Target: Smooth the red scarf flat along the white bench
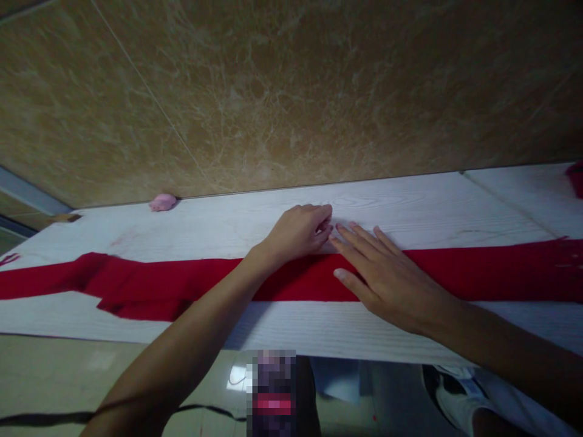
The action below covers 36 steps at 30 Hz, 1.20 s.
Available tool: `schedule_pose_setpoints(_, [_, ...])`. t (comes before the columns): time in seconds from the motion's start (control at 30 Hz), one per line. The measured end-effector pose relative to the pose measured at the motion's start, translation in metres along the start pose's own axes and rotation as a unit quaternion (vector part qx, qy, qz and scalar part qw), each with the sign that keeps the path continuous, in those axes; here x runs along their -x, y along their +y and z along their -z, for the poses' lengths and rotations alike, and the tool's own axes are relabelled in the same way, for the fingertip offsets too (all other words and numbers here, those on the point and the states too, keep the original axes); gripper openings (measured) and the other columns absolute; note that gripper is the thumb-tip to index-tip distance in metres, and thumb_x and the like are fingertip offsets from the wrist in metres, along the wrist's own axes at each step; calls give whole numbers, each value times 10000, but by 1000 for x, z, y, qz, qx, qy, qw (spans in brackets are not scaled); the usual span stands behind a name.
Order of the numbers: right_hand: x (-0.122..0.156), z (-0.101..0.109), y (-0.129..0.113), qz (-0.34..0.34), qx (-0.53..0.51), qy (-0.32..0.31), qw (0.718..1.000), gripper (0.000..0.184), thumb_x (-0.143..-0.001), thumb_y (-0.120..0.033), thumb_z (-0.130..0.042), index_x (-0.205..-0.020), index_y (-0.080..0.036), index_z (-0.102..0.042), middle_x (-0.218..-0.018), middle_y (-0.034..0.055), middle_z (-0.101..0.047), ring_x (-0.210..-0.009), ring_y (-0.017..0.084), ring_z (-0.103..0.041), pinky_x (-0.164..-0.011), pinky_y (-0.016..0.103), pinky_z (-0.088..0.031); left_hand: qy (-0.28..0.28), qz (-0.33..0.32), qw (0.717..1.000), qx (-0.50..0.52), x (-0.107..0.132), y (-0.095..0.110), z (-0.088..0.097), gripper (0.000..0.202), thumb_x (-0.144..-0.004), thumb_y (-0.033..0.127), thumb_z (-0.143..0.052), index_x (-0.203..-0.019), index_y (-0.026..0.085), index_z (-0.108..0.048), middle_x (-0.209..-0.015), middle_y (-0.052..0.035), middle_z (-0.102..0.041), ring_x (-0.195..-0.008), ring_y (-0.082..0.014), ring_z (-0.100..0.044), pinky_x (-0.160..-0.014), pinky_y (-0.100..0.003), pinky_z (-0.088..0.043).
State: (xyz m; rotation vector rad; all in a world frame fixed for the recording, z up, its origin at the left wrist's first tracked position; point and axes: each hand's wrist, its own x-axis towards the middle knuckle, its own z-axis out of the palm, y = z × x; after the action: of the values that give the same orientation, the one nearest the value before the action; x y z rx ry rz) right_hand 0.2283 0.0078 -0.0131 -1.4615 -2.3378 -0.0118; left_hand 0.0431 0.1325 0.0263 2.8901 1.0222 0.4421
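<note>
A long red cloth strip, like a scarf [305, 282], lies along the white table [218, 227], running out of view at both sides. At the left it is doubled and uneven, with a folded corner hanging toward the near edge; in the middle and right it lies flat. My left hand [298, 230] rests at the strip's far edge, fingers curled in; what they hold, if anything, is hidden. Just to its right, my right hand [382, 273] lies palm down over the strip with its fingers spread. The fingertips of both hands are close together.
A small pink pig-shaped figure [163, 203] sits against the brown marbled wall [273, 91]. Another dark red thing [576, 179] is partly in view at the far right. A brown block [66, 217] lies at the back left corner. Below the table a shoe [455, 394] shows.
</note>
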Motion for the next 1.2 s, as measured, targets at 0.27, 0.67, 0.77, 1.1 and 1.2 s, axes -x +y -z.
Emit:
schedule_pose_setpoints(0.27, [-8, 2, 1, -1, 20, -66, 998, 754, -1075, -668, -264, -1641, -192, -409, -1744, 143, -239, -1612, 395, -152, -1261, 709, -125, -83, 48, 994, -53, 45, 19, 16, 514, -1082, 360, -397, -1575, 222, -446, -1660, -112, -454, -1582, -329, -318, -1290, -598, -206])
schedule_pose_setpoints(0.67, [-5, -26, 20, -17, 3, -83, 996, 798, -1031, -707, -301, -1644, -209, -413, -1713, 138, -327, -1586, 409, -250, -1253, 724, -156, -126, 223, 966, -39, 125, 16, 8, 726, -1073, 664, -307, -1687, 278, -258, -1775, -75, -144, -1648, -365, -50, -1297, -681, -83])
schedule_pose_setpoints(0.77, [-6, -25, 20, -16, 5, -86, 996, 791, -1028, -716, -301, -1643, -232, -418, -1712, 132, -330, -1580, 407, -268, -1251, 722, -168, -104, 217, 970, -29, 129, 13, 5, 731, -1066, 679, -314, -1682, 288, -274, -1771, -65, -163, -1648, -358, -64, -1298, -681, -82])
schedule_pose_setpoints(1.1, [-7, -10, 7, -33, 21, -117, 992, 743, -1049, -693, -321, -1656, -270, -386, -1721, 126, -318, -1592, 358, -244, -1271, 661, -168, -61, 200, 977, -28, 133, 9, -3, 743, -1058, 672, -330, -1673, 256, -318, -1756, -96, -223, -1637, -391, -120, -1280, -709, -121])
schedule_pose_setpoints(1.2, [-7, -4, 4, -33, 19, -133, 990, 743, -1057, -689, -299, -1668, -269, -355, -1726, 127, -297, -1596, 360, -221, -1259, 694, -159, -50, 192, 980, -24, 133, 9, -4, 753, -1059, 660, -341, -1678, 232, -307, -1751, -117, -231, -1633, -404, -128, -1272, -720, -134])
